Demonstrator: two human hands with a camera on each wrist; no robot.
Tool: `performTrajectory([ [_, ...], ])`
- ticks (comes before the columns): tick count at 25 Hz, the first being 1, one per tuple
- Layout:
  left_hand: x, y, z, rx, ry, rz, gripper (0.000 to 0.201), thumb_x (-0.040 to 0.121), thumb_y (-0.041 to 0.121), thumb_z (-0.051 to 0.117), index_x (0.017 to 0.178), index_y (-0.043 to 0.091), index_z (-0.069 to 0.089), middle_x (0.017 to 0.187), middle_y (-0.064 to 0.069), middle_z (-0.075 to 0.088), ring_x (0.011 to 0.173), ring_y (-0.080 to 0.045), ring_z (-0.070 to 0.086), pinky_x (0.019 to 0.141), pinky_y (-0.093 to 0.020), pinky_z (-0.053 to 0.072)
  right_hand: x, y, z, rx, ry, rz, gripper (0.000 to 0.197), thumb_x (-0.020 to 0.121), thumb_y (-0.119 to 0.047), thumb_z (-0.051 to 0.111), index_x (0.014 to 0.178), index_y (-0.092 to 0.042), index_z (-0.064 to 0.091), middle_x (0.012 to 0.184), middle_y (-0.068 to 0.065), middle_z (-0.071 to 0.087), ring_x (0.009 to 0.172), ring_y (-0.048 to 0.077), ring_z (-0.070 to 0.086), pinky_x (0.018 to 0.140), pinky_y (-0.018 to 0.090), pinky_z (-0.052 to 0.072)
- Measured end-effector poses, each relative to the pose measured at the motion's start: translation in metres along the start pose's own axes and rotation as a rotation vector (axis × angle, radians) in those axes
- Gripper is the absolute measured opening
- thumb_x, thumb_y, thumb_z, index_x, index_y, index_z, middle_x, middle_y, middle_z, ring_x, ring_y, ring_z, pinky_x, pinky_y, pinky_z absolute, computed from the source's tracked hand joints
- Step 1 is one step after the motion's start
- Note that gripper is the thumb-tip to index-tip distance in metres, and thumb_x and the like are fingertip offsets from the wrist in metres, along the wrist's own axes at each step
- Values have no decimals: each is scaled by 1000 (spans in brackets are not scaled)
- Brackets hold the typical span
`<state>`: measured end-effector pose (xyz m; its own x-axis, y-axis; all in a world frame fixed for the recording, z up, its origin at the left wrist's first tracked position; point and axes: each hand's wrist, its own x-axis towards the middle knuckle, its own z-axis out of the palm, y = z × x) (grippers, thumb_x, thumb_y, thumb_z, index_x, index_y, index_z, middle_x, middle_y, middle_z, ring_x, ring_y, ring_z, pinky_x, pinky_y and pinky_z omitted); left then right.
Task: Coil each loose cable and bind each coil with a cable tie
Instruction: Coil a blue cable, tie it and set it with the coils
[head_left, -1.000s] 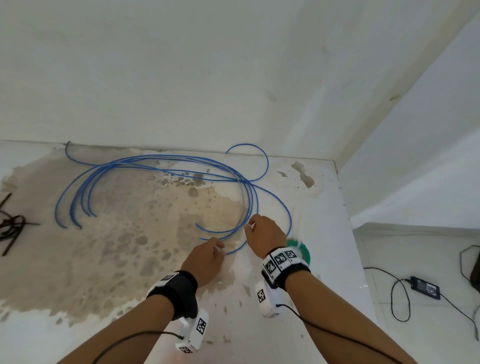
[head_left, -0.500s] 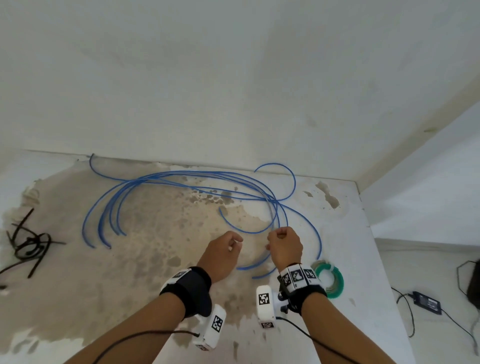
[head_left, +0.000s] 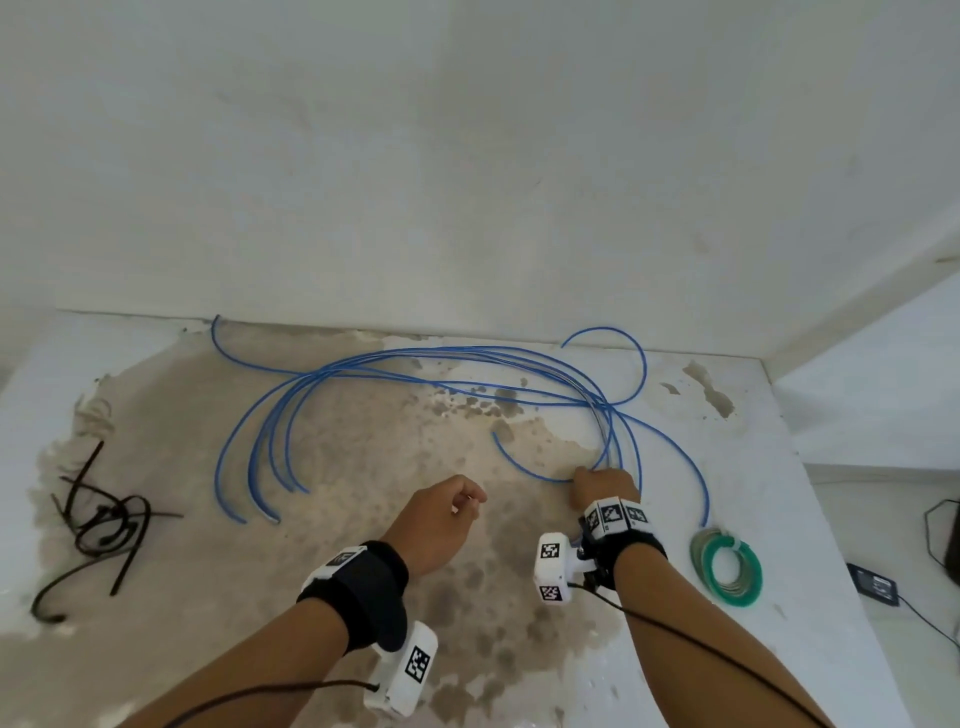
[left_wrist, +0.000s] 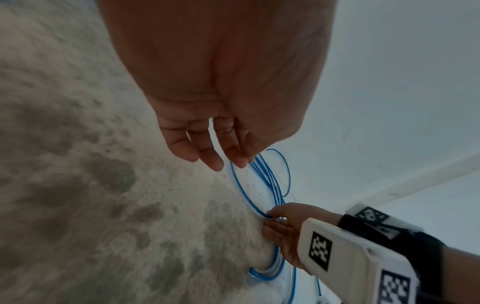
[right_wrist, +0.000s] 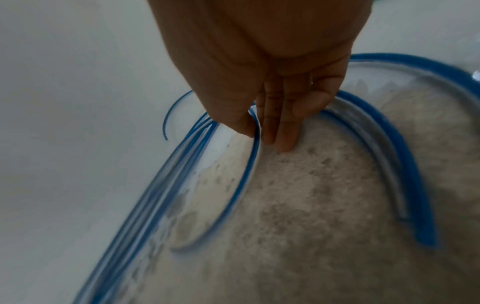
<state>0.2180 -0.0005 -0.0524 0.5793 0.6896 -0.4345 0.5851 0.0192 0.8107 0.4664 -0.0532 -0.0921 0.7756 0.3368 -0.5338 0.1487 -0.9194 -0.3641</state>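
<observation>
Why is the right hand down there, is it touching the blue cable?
Touching. The right wrist view shows the right hand with the blue cable passing between its thumb and fingers, pinched against the table.

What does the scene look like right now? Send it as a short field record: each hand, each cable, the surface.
left hand: fingers curled, holds a thin white cable tie, off the cable
right hand: pinches blue strands against the table
blue cable: spread in wide loose loops, not bound
green coil: wound, lies to the right of the right wrist
black cable: loose tangle at far left
table: white, large brown stain
</observation>
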Motion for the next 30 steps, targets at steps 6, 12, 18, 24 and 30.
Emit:
performTrajectory([
  [6,22,41,-31,-146,246,139,19,105,30,46,101,30,64,107,11,70,101,-6,62,87,-17,44,-85,-45,-6,529,93,-603,8,98,-25,66,93,-22,59,81,-4,71,63,11,72,60,19,50],
  [12,31,94,-47,-379,-61,65,37,108,36,35,122,17,63,109,2,73,99,-18,68,86,-29,52,-143,-30,12,443,-217,-853,13,100,-23,63,88,-21,61,71,3,65,59,15,60,62,31,50],
  [18,13,108,-46,-481,106,176,23,104,26,51,116,8,60,80,4,68,70,-15,65,68,-31,52,-150,-13,-6,347,-402,-890,27,107,-38,44,102,-28,69,68,-15,57,63,2,50,65,16,41],
  [24,-15,109,-17,-219,153,409,9,101,22,57,110,22,60,64,11,61,57,-10,54,60,-26,47,-122,-84,-66,1006,-754,-298,65,101,-65,30,112,-10,64,96,6,71,76,23,65,63,33,55],
  [30,-40,69,-18,31,222,332,13,102,37,51,106,37,64,55,8,45,53,-10,43,59,-29,38,-86,-136,-100,1188,-765,-194,20,106,-29,50,97,-16,62,58,-8,47,42,6,41,46,20,42],
])
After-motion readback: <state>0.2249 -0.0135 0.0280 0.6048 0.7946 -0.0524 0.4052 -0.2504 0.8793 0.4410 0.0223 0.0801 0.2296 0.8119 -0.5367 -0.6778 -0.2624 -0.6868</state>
